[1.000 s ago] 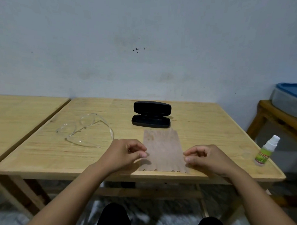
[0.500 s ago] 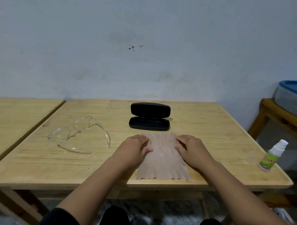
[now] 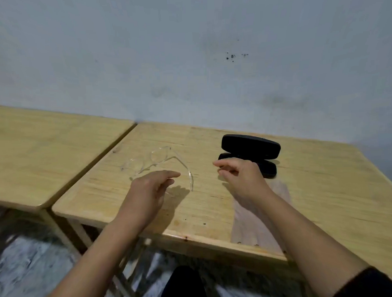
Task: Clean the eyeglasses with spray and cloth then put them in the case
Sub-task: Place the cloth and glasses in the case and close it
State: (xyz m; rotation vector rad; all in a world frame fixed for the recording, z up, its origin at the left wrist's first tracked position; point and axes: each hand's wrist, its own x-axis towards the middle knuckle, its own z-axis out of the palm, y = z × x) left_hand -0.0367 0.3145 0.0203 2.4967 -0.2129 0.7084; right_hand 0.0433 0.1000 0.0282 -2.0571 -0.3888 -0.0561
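A pale blue-grey wall (image 3: 187,59) is filling the upper half of the view, its paint looking uneven, with faint smudges and a small cluster of dark specks (image 3: 233,56) showing right of centre. Two light wooden tables are standing against it, side by side with a narrow dark gap between them: the nearer table (image 3: 325,188) is stretching across the middle and right, while the second table (image 3: 46,153) is sitting to the left. Their rounded edges and pale legs (image 3: 60,233) are showing at the front. Below, a mottled grey-and-white floor (image 3: 28,265) is appearing blurred. Soft, even light is falling across the tabletops, casting only weak shadows.
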